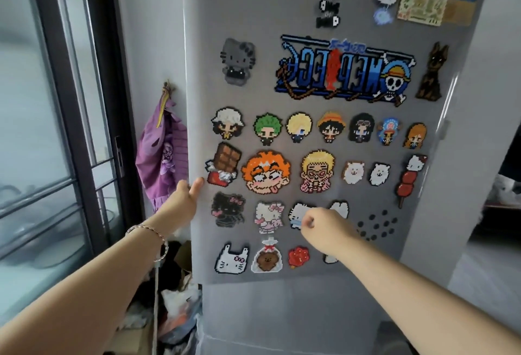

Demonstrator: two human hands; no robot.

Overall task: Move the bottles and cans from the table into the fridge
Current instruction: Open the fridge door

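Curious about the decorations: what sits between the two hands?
The head view shows two magnets on the fridge door between left hand and right hand: a black cat and a white cat with a pink bow.

Head cam, close to fridge door [267, 11], facing fwd, perhaps slightly down

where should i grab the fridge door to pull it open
Take the fridge door by its left edge, coming from the left with fingers curled behind it and thumb on the front, about where the left hand sits. The front is flat, covered in magnets, and shows no handle, so that free edge looks like the only purchase.
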